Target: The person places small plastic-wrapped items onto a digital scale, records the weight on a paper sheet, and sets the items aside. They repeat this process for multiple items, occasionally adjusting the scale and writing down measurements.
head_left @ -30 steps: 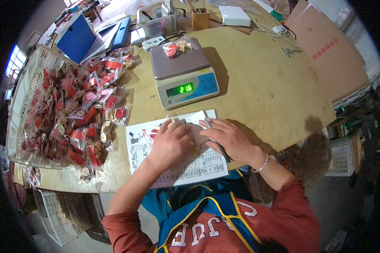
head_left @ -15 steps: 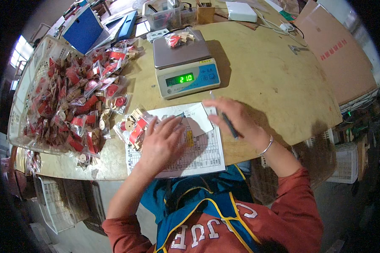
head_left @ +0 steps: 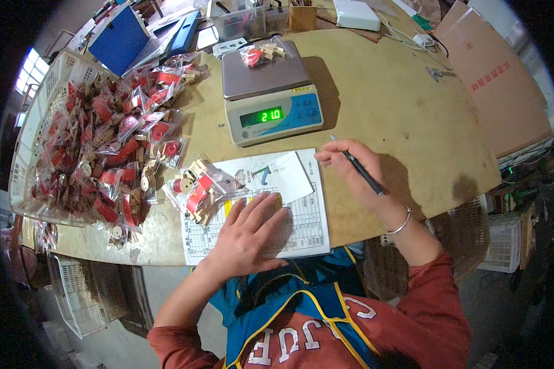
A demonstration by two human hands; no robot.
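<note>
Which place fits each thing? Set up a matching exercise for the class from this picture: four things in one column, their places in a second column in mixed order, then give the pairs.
Things
1. thin black pen
2. small clear bag of red and wooden parts
3. white printed paper form
4. white plastic basket

Places
A. on the pan of the grey and blue digital scale
B. under the flat left hand
C. at the table's left edge, heaped with clear bags
D. in the right hand

Pairs: 1-D, 2-A, 3-B, 4-C
</note>
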